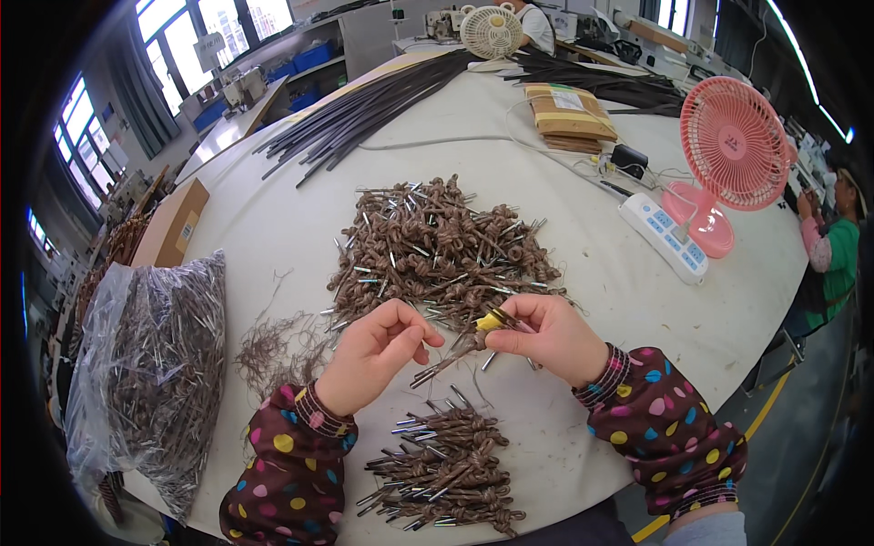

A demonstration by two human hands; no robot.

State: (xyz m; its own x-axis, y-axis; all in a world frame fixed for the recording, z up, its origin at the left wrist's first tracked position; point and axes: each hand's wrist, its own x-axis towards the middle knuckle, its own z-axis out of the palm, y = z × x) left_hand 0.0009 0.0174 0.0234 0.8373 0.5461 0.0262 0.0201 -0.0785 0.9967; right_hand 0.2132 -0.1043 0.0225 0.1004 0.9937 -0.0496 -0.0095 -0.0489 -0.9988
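My right hand [557, 335] is closed on what look like small thread snips [492, 320], part yellow and part dark metal. A knotted brown cord [466, 346] with metal tips sits at its fingertips, pointing down to the left. Across from it, my left hand [378, 350] has its thumb and fingers pinched together beside the cord; anything between them is too small to make out. Behind both hands lies a large heap of knotted brown cords [437, 241] with shiny metal tips. A smaller pile of similar cords [446, 469] lies nearer me, between my forearms.
Loose thread scraps [273, 350] lie left of my left hand. A clear plastic bag [155, 364] full of metal-tipped cords stands at the left. At the right are a white power strip [669, 238] and a pink fan [734, 141]. Dark strips [364, 114] and brown packets [569, 114] lie farther back.
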